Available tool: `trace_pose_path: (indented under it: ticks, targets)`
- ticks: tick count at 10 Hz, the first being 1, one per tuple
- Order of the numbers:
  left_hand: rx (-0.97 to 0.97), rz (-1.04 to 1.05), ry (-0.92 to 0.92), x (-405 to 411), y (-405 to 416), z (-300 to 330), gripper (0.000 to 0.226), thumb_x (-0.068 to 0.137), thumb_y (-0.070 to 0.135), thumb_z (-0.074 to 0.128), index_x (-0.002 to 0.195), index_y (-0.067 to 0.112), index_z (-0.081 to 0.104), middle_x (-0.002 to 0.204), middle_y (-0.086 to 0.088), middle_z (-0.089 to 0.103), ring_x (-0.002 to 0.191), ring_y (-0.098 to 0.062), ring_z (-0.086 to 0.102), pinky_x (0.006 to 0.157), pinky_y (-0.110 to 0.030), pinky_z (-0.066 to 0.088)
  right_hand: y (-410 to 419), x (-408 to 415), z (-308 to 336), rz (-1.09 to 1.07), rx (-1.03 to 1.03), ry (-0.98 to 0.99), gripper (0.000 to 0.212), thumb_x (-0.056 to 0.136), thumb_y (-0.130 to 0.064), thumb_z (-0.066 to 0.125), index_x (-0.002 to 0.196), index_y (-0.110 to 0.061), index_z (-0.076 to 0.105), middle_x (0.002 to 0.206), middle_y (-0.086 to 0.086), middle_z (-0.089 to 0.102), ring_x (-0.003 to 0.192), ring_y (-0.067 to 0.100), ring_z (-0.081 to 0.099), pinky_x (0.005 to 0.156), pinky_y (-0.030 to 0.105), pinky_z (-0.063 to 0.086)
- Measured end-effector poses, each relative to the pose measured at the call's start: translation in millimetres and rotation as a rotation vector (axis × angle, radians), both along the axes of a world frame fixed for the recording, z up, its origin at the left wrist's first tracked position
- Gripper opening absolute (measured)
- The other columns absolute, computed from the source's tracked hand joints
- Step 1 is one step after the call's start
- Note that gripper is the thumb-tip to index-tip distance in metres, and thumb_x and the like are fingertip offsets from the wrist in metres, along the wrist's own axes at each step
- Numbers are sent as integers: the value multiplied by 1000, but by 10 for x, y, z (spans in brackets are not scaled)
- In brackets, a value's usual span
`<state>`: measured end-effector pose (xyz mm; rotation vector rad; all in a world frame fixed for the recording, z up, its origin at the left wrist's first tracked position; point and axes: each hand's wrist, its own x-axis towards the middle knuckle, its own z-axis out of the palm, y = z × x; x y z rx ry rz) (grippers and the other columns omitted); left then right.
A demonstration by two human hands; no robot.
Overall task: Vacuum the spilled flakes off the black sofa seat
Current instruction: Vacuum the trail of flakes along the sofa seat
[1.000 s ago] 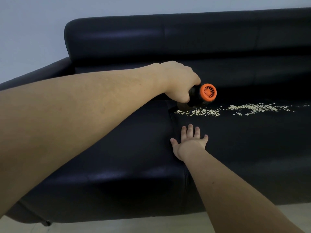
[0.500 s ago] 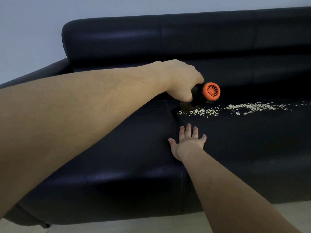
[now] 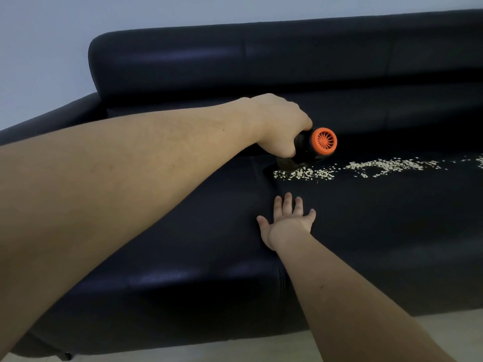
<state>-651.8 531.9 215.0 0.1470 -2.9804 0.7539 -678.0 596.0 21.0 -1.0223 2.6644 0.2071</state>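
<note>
Left hand [image 3: 279, 126] gripping vacuum [image 3: 313, 147], nozzle seemingly at flakes [image 3: 366, 168], right hand [image 3: 287, 223] flat on sofa seat [image 3: 379, 231].

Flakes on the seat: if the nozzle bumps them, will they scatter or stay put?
The flakes look small, thin and loose, so probably light and easily scattered. The sofa seat looks smooth and glossy, so they would likely slide rather than cling. The vacuum is best swept gently.

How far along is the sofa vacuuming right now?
Barely started. The left hand grips the handheld vacuum with its nozzle at the left end of the flakes. The right hand rests flat on the sofa seat. The trail stretching right remains.
</note>
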Motion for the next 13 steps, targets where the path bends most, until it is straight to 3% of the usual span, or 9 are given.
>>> trace_pose_path:
  ticks: [6,13]
  targets:
    - [-42,-15,-11,-325,-90,-68,32,90,40,58,117,23,55,76,9,46,71,-17,51,62,-33,41,-7,-27,0,14,8,-17,78,103,-62,13,157,-16,-20,164,8,-28,151,33,-21,121,61,-3]
    - [-62,-97,-16,-573,45,-99,33,91,43,58,117,23,55,75,9,45,76,-20,54,65,-34,40,13,-125,-47,55,-47,-65,79,102,-64,13,156,-19,-21,163,6,-30,150,32,-26,120,60,-11]
